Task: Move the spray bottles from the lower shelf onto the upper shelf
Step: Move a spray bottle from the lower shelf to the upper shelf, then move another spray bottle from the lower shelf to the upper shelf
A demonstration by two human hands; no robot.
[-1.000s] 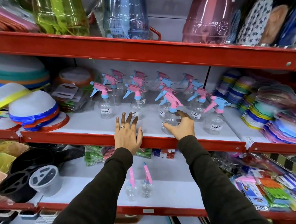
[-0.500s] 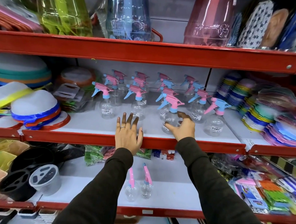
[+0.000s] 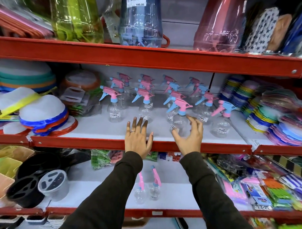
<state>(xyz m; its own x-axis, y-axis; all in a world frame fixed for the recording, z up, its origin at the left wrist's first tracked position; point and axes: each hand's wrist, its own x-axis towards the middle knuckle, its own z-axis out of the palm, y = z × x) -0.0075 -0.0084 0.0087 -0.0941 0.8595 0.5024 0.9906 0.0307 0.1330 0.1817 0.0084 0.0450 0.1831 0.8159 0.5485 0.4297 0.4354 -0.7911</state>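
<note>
Several clear spray bottles with pink and blue trigger heads stand on the upper shelf (image 3: 98,131). The nearest spray bottle (image 3: 180,118) stands close to the shelf's front. My right hand (image 3: 189,136) is just in front of it, fingers spread, with the thumb by its base and no grip on it. My left hand (image 3: 138,138) lies flat on the shelf's red front edge, fingers apart, a ring on one finger. On the lower shelf (image 3: 187,192), two small spray bottles (image 3: 146,189) stand side by side between my forearms.
Stacked plastic lids (image 3: 42,117) sit left of the bottles and stacked coloured plates (image 3: 283,122) right. Large tinted jars (image 3: 141,19) fill the top shelf. Black and grey containers (image 3: 35,182) and packaged goods (image 3: 257,191) flank the lower shelf.
My right hand was shut around the nearest spray bottle on the upper shelf; now its fingers have spread and come off it. The left hand has stayed on the shelf edge.
</note>
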